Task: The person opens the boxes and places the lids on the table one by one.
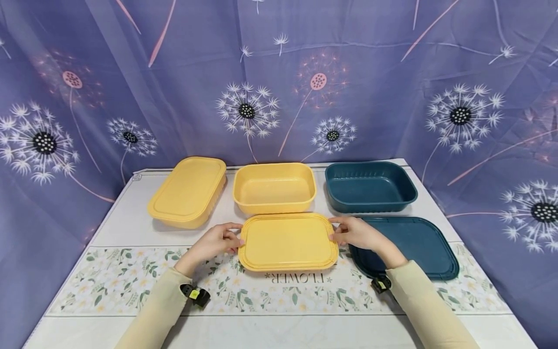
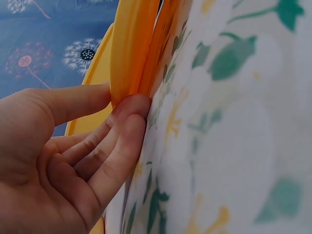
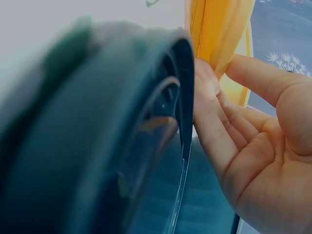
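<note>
A flat yellow lid [image 1: 287, 241] with rounded corners lies low over the table in the head view, just in front of an open yellow container [image 1: 274, 188]. The left hand [image 1: 220, 241] pinches its left end; in the left wrist view the thumb is on one side of the rim and the fingertips [image 2: 134, 105] are on the other. At the opposite end, the right hand [image 1: 356, 233] pinches the rim the same way. Beneath the right hand and wrist lies a dark teal lid [image 1: 414, 245], whose edge [image 3: 187, 97] looms close in the right wrist view.
At the back left stands a yellow container with its lid on [image 1: 189, 186]. An open teal container [image 1: 370, 186] stands at the back right. A white tablecloth [image 1: 279, 332] with a floral band covers the table, and a purple dandelion curtain [image 1: 279, 72] hangs behind and at both sides.
</note>
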A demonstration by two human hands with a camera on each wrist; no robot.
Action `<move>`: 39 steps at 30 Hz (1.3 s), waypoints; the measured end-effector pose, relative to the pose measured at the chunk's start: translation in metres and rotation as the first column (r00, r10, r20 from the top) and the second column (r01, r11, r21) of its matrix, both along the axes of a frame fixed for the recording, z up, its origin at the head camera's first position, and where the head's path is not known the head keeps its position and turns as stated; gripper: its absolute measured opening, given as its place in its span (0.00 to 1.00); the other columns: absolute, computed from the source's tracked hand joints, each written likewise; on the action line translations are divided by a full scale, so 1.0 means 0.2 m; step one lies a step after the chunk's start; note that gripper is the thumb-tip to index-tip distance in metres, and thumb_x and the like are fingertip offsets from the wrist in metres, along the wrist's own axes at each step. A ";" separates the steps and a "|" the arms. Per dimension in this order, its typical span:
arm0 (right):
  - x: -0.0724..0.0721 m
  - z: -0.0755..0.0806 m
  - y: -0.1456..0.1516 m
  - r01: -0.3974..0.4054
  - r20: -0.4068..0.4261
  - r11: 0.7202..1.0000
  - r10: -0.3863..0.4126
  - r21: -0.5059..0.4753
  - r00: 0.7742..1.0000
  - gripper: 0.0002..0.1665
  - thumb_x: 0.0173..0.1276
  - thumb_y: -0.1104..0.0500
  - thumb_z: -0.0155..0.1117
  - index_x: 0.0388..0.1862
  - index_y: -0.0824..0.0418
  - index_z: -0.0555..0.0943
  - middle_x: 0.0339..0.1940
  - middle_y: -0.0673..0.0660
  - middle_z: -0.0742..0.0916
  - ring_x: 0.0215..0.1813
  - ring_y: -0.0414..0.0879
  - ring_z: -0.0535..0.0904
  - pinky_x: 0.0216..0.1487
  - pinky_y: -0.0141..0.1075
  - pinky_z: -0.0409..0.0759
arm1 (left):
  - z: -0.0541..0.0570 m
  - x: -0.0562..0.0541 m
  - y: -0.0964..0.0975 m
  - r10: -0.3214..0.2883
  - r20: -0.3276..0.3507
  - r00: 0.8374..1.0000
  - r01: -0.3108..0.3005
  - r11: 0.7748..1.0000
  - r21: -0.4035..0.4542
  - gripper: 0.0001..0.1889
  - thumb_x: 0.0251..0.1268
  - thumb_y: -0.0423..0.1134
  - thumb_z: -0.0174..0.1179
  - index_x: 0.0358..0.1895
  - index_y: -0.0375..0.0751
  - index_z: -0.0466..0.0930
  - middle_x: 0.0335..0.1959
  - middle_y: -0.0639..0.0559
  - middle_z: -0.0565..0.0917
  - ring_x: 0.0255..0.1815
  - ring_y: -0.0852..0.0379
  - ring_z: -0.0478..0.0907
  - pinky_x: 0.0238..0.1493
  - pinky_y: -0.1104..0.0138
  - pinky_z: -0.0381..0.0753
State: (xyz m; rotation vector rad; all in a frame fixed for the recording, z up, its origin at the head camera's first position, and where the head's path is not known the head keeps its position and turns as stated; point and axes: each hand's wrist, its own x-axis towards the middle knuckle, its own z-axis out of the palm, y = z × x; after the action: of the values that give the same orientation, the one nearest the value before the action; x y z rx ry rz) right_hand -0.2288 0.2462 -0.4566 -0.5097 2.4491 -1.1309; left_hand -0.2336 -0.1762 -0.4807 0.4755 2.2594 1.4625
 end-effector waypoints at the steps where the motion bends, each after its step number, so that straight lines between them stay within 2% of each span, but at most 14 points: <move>1: 0.00 0.00 0.00 -0.001 0.002 1.000 0.001 0.004 1.000 0.37 0.74 0.60 0.65 0.74 0.77 0.63 0.27 0.53 0.84 0.28 0.50 0.78 0.27 0.36 0.75 | 0.00 0.00 0.00 0.000 0.000 1.000 0.000 1.000 0.001 0.32 0.71 0.35 0.64 0.71 0.23 0.63 0.34 0.45 0.87 0.34 0.50 0.85 0.39 0.59 0.88; 6: 0.01 0.01 -0.01 -0.002 -0.008 0.999 0.003 0.033 1.000 0.37 0.74 0.60 0.64 0.74 0.76 0.64 0.27 0.54 0.84 0.27 0.50 0.76 0.25 0.33 0.71 | -0.01 -0.01 0.00 -0.002 -0.002 1.000 0.002 1.000 0.002 0.32 0.70 0.35 0.64 0.71 0.23 0.63 0.34 0.45 0.86 0.34 0.50 0.85 0.39 0.59 0.88; 20: 0.01 -0.01 -0.01 -0.024 -0.037 0.999 0.025 0.049 0.999 0.37 0.74 0.61 0.64 0.74 0.77 0.63 0.27 0.54 0.83 0.27 0.49 0.76 0.24 0.33 0.72 | -0.01 0.00 0.00 0.009 -0.008 1.000 -0.009 1.000 0.010 0.33 0.69 0.34 0.65 0.71 0.24 0.64 0.32 0.46 0.86 0.34 0.48 0.85 0.39 0.58 0.87; 30: 0.01 0.00 -0.02 -0.027 -0.036 0.998 0.029 0.063 0.999 0.37 0.74 0.61 0.64 0.74 0.76 0.63 0.26 0.54 0.82 0.25 0.48 0.74 0.24 0.33 0.71 | 0.00 0.01 -0.01 -0.062 -0.023 0.998 0.061 0.998 -0.020 0.33 0.72 0.35 0.63 0.73 0.26 0.60 0.33 0.46 0.83 0.34 0.49 0.82 0.35 0.61 0.82; 39: 0.01 0.00 -0.03 -0.032 -0.054 0.994 0.037 0.104 0.998 0.37 0.74 0.61 0.64 0.74 0.76 0.63 0.27 0.52 0.83 0.26 0.48 0.77 0.24 0.33 0.72 | -0.01 0.00 -0.02 -0.068 -0.017 0.998 0.068 0.997 -0.021 0.32 0.72 0.36 0.63 0.72 0.27 0.61 0.34 0.45 0.83 0.35 0.48 0.82 0.36 0.61 0.81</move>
State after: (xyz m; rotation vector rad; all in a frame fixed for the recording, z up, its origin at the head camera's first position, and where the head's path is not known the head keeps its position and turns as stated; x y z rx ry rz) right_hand -0.2263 0.2397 -0.4573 -0.5571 2.5212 -0.9835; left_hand -0.2331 -0.1794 -0.4831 0.5557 2.2476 1.4053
